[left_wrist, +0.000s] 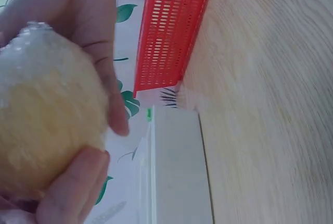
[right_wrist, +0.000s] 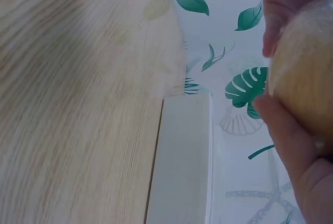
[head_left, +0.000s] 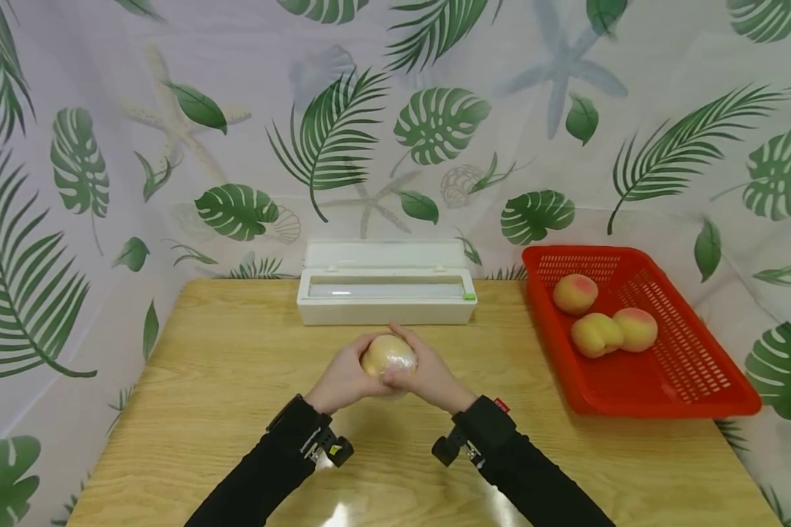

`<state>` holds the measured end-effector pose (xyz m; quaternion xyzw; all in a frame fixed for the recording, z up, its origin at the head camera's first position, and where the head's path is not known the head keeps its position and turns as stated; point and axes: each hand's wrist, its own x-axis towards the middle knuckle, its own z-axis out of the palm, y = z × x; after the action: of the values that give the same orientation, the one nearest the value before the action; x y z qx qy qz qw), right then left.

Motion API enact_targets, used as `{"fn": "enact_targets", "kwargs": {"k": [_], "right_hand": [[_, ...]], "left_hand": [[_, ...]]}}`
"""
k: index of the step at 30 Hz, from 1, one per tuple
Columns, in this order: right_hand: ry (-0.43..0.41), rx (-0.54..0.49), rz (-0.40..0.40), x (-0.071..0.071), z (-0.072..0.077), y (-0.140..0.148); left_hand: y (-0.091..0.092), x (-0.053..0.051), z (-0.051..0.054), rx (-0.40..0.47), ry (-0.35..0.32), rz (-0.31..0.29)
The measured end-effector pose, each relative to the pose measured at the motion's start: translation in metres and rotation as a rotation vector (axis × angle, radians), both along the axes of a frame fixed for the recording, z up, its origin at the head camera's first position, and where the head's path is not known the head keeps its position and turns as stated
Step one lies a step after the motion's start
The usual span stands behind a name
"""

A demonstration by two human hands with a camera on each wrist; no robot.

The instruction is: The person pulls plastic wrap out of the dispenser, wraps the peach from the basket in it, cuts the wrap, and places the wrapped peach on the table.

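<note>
Both hands hold a pale yellow peach (head_left: 389, 356) wrapped in shiny clear plastic film, lifted above the middle of the table. My left hand (head_left: 346, 376) grips its left side, and my right hand (head_left: 435, 375) has the right side with the thumb across the near face. Up close in the left wrist view, crinkled film stands up on top of the wrapped peach (left_wrist: 49, 114). Part of the same peach (right_wrist: 304, 73) shows at the right edge of the right wrist view, with fingers on it from above and below. Its underside is hidden in the head view.
Behind the hands stands a white film dispenser box (head_left: 385, 313), lid raised, a roll inside and a green tab at its right end. A red perforated basket (head_left: 672, 395) with three peaches (head_left: 635, 329) sits at right. A leaf-printed cloth hangs along the wooden table's (head_left: 224, 351) back.
</note>
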<state>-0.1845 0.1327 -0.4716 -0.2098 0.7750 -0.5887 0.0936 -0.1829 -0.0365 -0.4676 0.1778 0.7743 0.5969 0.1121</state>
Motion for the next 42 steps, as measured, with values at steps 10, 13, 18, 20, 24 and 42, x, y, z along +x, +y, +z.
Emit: {"fn": "enact_targets", "kwargs": {"k": [10, 13, 18, 20, 24, 42], "right_hand": [[-0.117, -0.217, -0.124, 0.004, 0.011, 0.011], [-0.092, -0.354, -0.159, 0.006, 0.013, 0.009], [-0.137, -0.575, -0.097, 0.008, 0.013, 0.003], [-0.212, -0.640, -0.054, 0.009, 0.014, 0.000], [-0.410, -0.685, -0.014, 0.011, 0.015, -0.006], [-0.356, -0.646, -0.160, 0.016, 0.014, -0.029]], "left_hand": [[-0.008, 0.001, 0.009, 0.304, -0.103, -0.195], [-0.007, 0.001, 0.005, 0.331, -0.026, -0.212], [-0.004, 0.000, 0.002, 0.109, 0.295, -0.152], [-0.003, -0.002, 0.005, 0.005, 0.434, -0.137], [-0.004, -0.006, 0.015, -0.093, 0.561, -0.170], [-0.003, -0.003, 0.009, -0.132, 0.674, 0.068]]}}
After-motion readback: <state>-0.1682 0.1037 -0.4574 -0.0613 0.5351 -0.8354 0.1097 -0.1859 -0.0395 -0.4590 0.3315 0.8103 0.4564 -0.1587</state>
